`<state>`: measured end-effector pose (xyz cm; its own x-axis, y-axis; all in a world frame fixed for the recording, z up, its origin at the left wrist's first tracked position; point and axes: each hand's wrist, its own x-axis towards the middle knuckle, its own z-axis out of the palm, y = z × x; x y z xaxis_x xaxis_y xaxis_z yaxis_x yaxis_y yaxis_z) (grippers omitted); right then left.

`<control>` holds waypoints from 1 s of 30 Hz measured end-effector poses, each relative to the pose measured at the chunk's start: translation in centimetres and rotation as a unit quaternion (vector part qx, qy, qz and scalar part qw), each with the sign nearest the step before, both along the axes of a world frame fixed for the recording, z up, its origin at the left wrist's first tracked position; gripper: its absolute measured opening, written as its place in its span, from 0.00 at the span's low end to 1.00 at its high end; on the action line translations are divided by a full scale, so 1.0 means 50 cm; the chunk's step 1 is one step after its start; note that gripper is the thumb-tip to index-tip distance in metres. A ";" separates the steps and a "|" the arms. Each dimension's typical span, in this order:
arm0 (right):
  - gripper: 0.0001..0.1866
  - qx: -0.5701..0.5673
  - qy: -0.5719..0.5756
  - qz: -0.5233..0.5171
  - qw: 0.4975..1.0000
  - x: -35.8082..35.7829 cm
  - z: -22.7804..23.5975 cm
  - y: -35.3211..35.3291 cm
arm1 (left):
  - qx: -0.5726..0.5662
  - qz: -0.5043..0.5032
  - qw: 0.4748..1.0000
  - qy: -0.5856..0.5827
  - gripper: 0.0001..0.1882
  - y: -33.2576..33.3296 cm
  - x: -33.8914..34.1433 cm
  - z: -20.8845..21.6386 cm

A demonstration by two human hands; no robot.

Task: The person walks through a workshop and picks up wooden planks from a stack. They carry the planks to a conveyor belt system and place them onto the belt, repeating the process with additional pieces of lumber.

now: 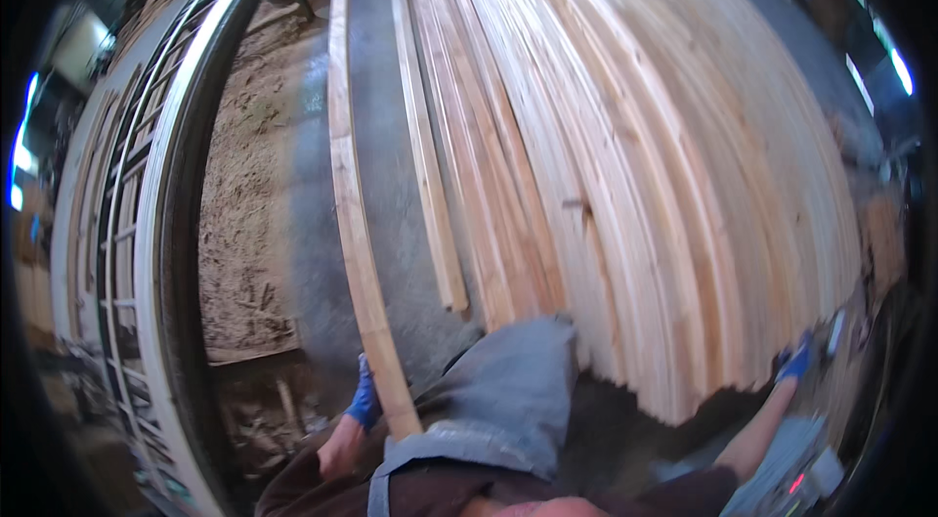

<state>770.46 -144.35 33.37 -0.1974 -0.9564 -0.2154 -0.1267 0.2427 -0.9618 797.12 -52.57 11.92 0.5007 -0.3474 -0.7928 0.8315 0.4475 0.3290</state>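
Observation:
A long, narrow wooden board (357,224) runs from the far end to my waist, its near end against my grey apron (489,409). My left hand (364,398), in a blue glove, is closed at the board's left edge close to that end; part of the grip is hidden. Far out to the right, my right hand (796,361), also blue-gloved, is by the near ends of a broad stack of boards (674,224). Its fingers are small and blurred, so whether they touch a board is unclear.
A shorter-reaching board (430,185) lies between the held one and the stack. Left of the grey surface (376,126) are a sawdust-covered area (249,194) and a long metal rail (161,204) with a ladder-like frame. A device with a red display (796,484) is at lower right.

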 end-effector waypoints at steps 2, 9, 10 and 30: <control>0.20 -0.001 0.009 0.010 1.000 0.040 0.021 -0.004 | 0.000 0.019 1.000 -0.020 0.48 -0.017 -0.003 -0.030; 0.19 -0.037 0.037 0.025 0.998 0.074 0.002 0.036 | 0.020 0.020 1.000 -0.005 0.49 -0.033 0.015 -0.023; 0.19 -0.038 0.027 0.025 0.999 0.069 -0.003 0.033 | 0.017 0.022 1.000 -0.004 0.49 -0.027 0.008 -0.019; 0.23 -0.016 0.028 0.079 0.996 0.056 0.011 0.032 | 0.090 0.053 0.994 0.012 0.46 0.035 -0.092 -0.034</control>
<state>773.24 -142.74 33.94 -0.0548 -0.9826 -0.1777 -0.2142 0.1854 -0.9590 792.52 -50.80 10.20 0.5081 -0.1452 -0.8490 0.7906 0.4696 0.3928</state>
